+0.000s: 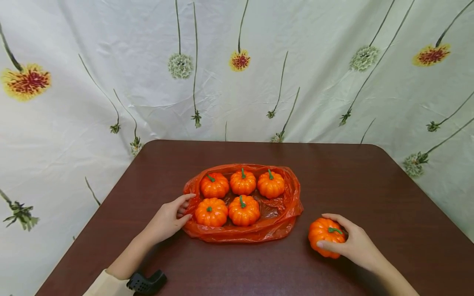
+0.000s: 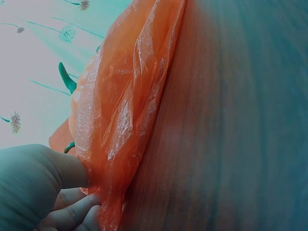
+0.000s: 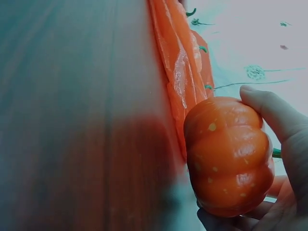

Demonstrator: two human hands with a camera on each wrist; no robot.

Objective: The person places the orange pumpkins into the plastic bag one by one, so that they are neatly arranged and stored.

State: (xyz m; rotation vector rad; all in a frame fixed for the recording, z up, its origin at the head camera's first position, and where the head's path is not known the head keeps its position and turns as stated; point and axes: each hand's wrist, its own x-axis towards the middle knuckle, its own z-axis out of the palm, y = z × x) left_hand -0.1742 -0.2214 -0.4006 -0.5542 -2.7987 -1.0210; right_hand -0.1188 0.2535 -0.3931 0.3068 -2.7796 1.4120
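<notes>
A red plastic bag (image 1: pixel 244 236) lies on the table with its mouth spread wide, and several small orange pumpkins (image 1: pixel 242 210) with green stems sit inside in two rows. My left hand (image 1: pixel 168 220) is at the bag's left side; in the left wrist view its thumb (image 2: pixel 72 168) and curled fingers hold the bag's edge (image 2: pixel 113 163). To the right of the bag, my right hand (image 1: pixel 357 244) grips another pumpkin (image 1: pixel 324 236) between thumb and fingers. The right wrist view shows this pumpkin (image 3: pixel 228 159) raised off the table, its underside facing the camera.
The dark brown table (image 1: pixel 237 271) has rounded far corners. Behind it hangs a pale curtain (image 1: pixel 148 61) printed with flowers. A black device (image 1: pixel 146 283) is strapped at the left wrist. In the bag, the front right part holds only crumpled plastic.
</notes>
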